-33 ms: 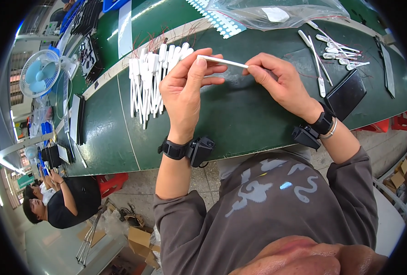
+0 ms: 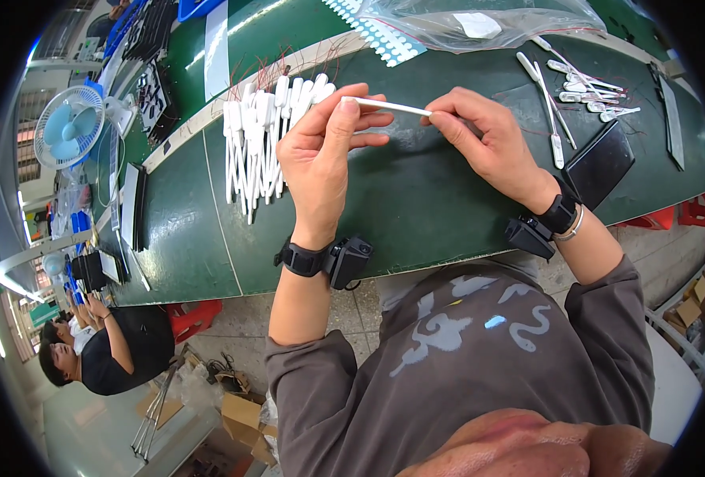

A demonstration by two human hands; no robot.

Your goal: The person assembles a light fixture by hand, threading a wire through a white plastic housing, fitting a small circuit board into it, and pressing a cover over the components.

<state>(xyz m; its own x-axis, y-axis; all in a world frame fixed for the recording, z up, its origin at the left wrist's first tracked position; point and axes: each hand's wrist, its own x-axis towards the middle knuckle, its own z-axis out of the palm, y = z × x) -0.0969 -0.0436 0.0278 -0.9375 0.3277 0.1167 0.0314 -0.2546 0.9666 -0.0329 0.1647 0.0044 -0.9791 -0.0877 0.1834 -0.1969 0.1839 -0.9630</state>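
Note:
A thin white stick (image 2: pixel 394 106) is held level above the green table, between both of my hands. My left hand (image 2: pixel 329 131) pinches its left end between thumb and index finger, with the other fingers spread behind it. Thumb and index finger of my right hand (image 2: pixel 480 135) close on its right end, and fingertips hide that tip. Left of my left hand lies a pile of white sticks (image 2: pixel 255 135) with wider heads at the far end and thin red wires. Two more white sticks (image 2: pixel 550 107) lie right of my right hand.
A black flat rectangular object (image 2: pixel 600 167) lies beside my right wrist. Several clear-headed pieces with wires (image 2: pixel 595 91) are at the far right. A clear plastic bag (image 2: pixel 488 32) and a dotted sheet (image 2: pixel 375 36) lie at the back. A fan (image 2: pixel 70 127) and co-workers (image 2: pixel 106 350) are leftward.

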